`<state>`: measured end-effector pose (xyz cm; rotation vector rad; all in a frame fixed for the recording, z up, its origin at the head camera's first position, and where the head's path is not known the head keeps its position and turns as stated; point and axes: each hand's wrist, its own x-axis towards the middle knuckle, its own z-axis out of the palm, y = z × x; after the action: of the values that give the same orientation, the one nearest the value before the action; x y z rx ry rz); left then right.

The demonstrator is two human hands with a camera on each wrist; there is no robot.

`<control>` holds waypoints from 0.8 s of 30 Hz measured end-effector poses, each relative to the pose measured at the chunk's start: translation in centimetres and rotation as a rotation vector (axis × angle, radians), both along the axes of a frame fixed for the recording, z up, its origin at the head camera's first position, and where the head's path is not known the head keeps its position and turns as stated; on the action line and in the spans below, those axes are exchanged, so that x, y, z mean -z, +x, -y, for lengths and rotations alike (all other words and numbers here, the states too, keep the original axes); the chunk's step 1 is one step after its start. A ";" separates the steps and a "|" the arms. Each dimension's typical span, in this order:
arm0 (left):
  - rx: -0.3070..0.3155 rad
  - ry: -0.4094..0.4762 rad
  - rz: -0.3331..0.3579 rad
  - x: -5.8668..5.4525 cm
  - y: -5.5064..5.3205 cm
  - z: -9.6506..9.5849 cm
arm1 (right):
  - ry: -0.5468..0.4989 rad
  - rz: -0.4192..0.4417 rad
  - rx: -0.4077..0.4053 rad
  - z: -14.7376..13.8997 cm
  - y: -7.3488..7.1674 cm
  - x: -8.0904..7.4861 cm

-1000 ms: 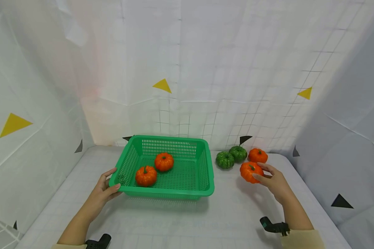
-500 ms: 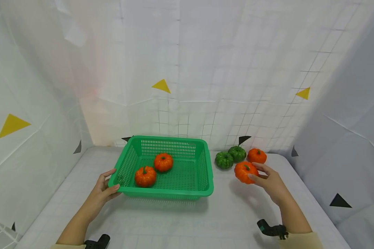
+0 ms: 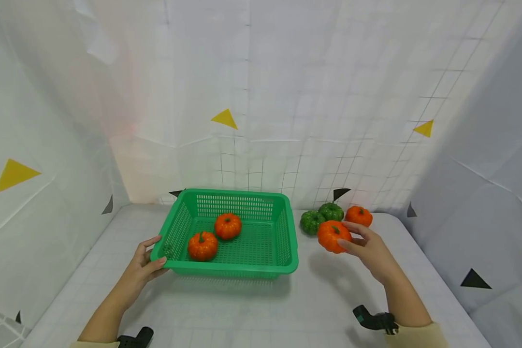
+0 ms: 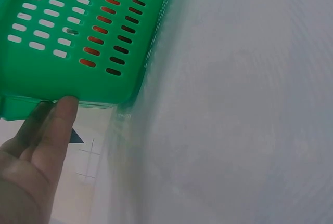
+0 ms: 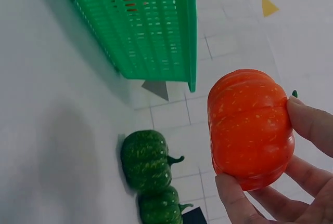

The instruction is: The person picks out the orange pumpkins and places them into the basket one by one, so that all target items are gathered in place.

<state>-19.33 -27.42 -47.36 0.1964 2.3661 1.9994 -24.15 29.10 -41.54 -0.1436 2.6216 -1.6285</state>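
My right hand (image 3: 369, 249) grips an orange pumpkin (image 3: 333, 236) between thumb and fingers, lifted above the table to the right of the basket. In the right wrist view this pumpkin (image 5: 252, 130) shows its ribbed, speckled side. My left hand (image 3: 139, 270) holds the left rim of a green plastic basket (image 3: 239, 266), thumb near the front corner. Inside the basket sit two orange pumpkins, one at the front left (image 3: 202, 246) and one behind it (image 3: 228, 226). The left wrist view has the left hand's fingers (image 4: 62, 117) at the rim, with orange showing through the slots.
Two green pumpkins, one nearer (image 3: 311, 223) and one behind (image 3: 331, 211), stand at the back right. Beside them is another orange pumpkin (image 3: 359, 216). White sheeting (image 3: 287, 87) with yellow and black triangles walls the white table (image 3: 226, 319) at the back and sides.
My right hand has carried the orange pumpkin left and slightly up, toward the basket, now overlapping the nearer green pumpkin. My left hand and the basket stay in place.
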 end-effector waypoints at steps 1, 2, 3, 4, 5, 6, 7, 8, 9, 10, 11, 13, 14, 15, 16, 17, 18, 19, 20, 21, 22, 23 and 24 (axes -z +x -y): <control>0.000 -0.002 -0.001 0.0 0.0 0.0 | -0.001 -0.001 -0.005 0.2 0.0 -0.1; -0.001 -0.003 -0.002 0.0 0.0 0.0 | -0.001 -0.002 -0.009 0.4 0.0 -0.1; -0.003 -0.005 -0.003 -0.1 0.0 0.0 | 0.001 -0.002 -0.013 0.7 0.0 -0.2; -0.003 -0.005 -0.003 -0.1 0.0 0.0 | 0.006 -0.005 -0.016 0.9 0.1 -0.2; -0.003 -0.004 -0.002 -0.1 0.0 0.0 | 0.010 -0.007 -0.018 1.1 0.0 -0.3; -0.004 -0.002 -0.001 0.0 -0.1 0.0 | 0.012 -0.008 -0.021 1.4 0.1 -0.3; -0.004 -0.001 0.001 0.0 -0.1 0.0 | 0.014 -0.009 -0.023 1.6 0.0 -0.3; -0.004 0.000 0.001 0.0 -0.1 0.1 | 0.015 -0.010 -0.024 1.9 0.0 -0.3; -0.004 -0.002 0.001 0.0 -0.2 0.1 | 0.015 -0.010 -0.024 2.2 0.0 -0.3; -0.003 -0.001 0.000 0.1 -0.2 0.2 | 0.016 -0.009 -0.025 2.5 0.0 -0.3; -0.003 -0.002 -0.001 0.1 -0.3 0.2 | 0.012 -0.006 -0.025 2.8 0.0 -0.2; -0.001 -0.010 -0.008 0.2 -0.4 0.4 | 0.004 -0.001 -0.027 3.5 0.0 -0.2; 0.001 -0.013 -0.012 0.2 -0.4 0.4 | 0.001 -0.002 -0.027 3.9 0.0 -0.1; 0.003 -0.018 -0.016 0.2 -0.5 0.5 | -0.005 -0.004 -0.029 4.2 0.0 -0.1; 0.003 -0.018 -0.019 0.2 -0.5 0.5 | -0.011 -0.009 -0.036 4.5 0.0 -0.1; 0.004 -0.019 -0.019 0.3 -0.5 0.6 | -0.018 -0.014 -0.042 4.8 0.0 -0.2; 0.006 -0.019 -0.019 0.3 -0.6 0.6 | -0.020 -0.020 -0.047 5.2 0.1 -0.2; 0.006 -0.019 -0.018 0.3 -0.6 0.6 | -0.021 -0.029 -0.052 5.4 0.1 -0.3; 0.005 -0.017 -0.015 0.3 -0.6 0.6 | -0.020 -0.036 -0.058 5.7 0.1 -0.4; 0.004 -0.017 -0.013 0.2 -0.6 0.5 | -0.020 -0.042 -0.063 5.9 0.2 -0.5; 0.003 -0.016 -0.012 0.2 -0.6 0.5 | -0.016 -0.047 -0.068 6.1 0.2 -0.6; 0.004 -0.018 -0.011 0.2 -0.6 0.5 | -0.014 -0.049 -0.068 6.3 0.2 -0.7; 0.004 -0.021 -0.011 0.1 -0.6 0.4 | -0.009 -0.052 -0.069 6.5 0.2 -0.8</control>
<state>-19.97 -27.81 -47.46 0.2122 2.3898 1.9765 -23.92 22.58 -40.74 -0.2771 2.6163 -1.6363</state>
